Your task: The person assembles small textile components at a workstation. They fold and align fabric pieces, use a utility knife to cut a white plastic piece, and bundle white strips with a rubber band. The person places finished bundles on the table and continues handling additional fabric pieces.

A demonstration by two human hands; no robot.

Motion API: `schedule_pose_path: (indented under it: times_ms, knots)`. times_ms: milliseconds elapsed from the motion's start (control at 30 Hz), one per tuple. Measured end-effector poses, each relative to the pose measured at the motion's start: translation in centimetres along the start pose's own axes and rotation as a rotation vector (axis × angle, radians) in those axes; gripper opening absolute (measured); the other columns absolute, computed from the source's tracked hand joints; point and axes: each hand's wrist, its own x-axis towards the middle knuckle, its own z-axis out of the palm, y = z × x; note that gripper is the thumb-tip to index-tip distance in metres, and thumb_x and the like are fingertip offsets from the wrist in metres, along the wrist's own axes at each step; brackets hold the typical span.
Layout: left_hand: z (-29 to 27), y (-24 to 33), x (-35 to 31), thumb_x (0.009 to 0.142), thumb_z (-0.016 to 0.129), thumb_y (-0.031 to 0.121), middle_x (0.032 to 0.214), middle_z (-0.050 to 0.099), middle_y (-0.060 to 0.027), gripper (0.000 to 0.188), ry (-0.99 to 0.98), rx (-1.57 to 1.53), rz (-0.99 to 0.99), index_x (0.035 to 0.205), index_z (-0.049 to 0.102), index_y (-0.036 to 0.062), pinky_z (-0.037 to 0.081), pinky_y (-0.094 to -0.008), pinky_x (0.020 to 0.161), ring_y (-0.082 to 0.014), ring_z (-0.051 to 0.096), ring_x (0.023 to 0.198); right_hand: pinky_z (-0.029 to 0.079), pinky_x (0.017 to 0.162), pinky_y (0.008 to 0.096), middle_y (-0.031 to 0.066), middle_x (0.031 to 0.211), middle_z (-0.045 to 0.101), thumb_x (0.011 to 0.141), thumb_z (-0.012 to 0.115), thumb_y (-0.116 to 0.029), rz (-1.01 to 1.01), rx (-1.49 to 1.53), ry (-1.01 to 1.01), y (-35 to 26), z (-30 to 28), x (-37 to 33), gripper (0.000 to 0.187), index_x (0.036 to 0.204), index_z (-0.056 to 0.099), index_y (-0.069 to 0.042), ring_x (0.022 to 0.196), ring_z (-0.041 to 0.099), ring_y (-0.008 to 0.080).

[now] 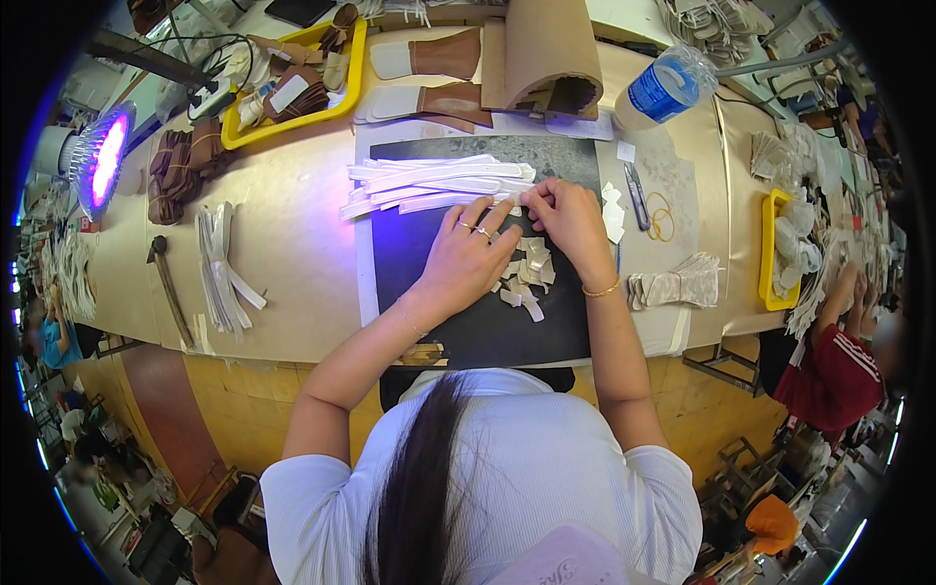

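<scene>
A loose pile of long white strips (pixel 419 181) lies across the black mat (pixel 409 331), dark stitch-like lines running along them. My left hand (pixel 461 252) rests palm down with its fingers apart, its fingertips at the right end of the pile. Close beside it, my right hand (pixel 567 220) has thumb and forefinger pinched together at the strip ends; what sits between them is too small to make out. Just below my fingers is a scattered heap of small cream-coloured pieces (pixel 529 275). Some of that heap is hidden by my left hand.
Left stand a glowing lamp (pixel 102 161), a hammer (pixel 171 291) and bundled white strips (pixel 222 268). Yellow trays (pixel 359 68) and a lidded cup (pixel 663 90) sit farther back. Right of the mat lie scissors (pixel 637 198) and stacked pale pieces (pixel 675 283). Another person in red (pixel 829 380) works at right.
</scene>
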Motion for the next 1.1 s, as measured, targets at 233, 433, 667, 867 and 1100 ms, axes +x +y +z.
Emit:
schedule_pose_path:
  times_ms: [233, 433, 667, 867, 1100]
  knots:
    - [0.3, 0.1, 0.5, 0.081, 0.068, 0.017, 0.13, 0.055, -0.0113, 0.025, -0.029, 0.125, 0.022, 0.105, 0.06, 0.0123, 0.039, -0.0477, 0.093, -0.032, 0.051, 0.116, 0.049, 0.059, 0.0377, 0.0104, 0.064, 0.064, 0.08, 0.074, -0.027, -0.114, -0.387, 0.193, 0.4, -0.1, -0.1, 0.028, 0.072, 0.06, -0.004, 0.062, 0.065, 0.0274]
    - [0.4, -0.8, 1.2, 0.082, 0.067, 0.012, 0.114, 0.06, -0.01, 0.024, 0.06, -0.007, 0.02, 0.104, 0.062, 0.0081, 0.043, -0.0418, 0.089, -0.0289, 0.055, 0.105, 0.048, 0.064, 0.0385, 0.0098, 0.071, 0.063, 0.075, 0.078, -0.023, -0.036, -0.323, 0.209, 1.2, -2.1, -0.2, 0.027, 0.079, 0.059, -0.004, 0.065, 0.061, 0.0271]
    - [0.0, -1.6, 1.0, 0.082, 0.07, 0.013, 0.098, 0.059, -0.0076, 0.021, 0.193, 0.033, -0.193, 0.101, 0.066, 0.006, 0.042, -0.0404, 0.086, -0.0277, 0.056, 0.095, 0.048, 0.067, 0.0341, 0.0101, 0.081, 0.06, 0.081, 0.071, -0.009, -0.188, -0.041, 0.209, 2.2, -2.8, -1.3, 0.013, 0.089, 0.063, -0.003, 0.073, 0.06, 0.0222]
    - [0.0, -2.0, 0.6, 0.08, 0.072, 0.017, 0.093, 0.059, -0.0075, 0.018, 0.192, 0.075, -0.329, 0.095, 0.067, 0.0074, 0.04, -0.0409, 0.08, -0.0278, 0.054, 0.091, 0.047, 0.07, 0.0329, 0.0087, 0.081, 0.058, 0.081, 0.07, -0.006, -0.317, -0.031, 0.113, 1.3, -1.8, -2.8, 0.009, 0.088, 0.066, -0.003, 0.078, 0.058, 0.023]
    - [0.1, -2.7, 1.1, 0.079, 0.071, 0.017, 0.091, 0.057, -0.0063, 0.014, 0.152, 0.064, -0.331, 0.088, 0.065, 0.0085, 0.04, -0.0397, 0.079, -0.0268, 0.053, 0.09, 0.045, 0.077, 0.0392, 0.0072, 0.086, 0.058, 0.077, 0.07, -0.013, -0.562, -0.241, 0.052, -0.2, 1.4, -3.1, 0.012, 0.088, 0.068, -0.008, 0.087, 0.057, 0.0275]
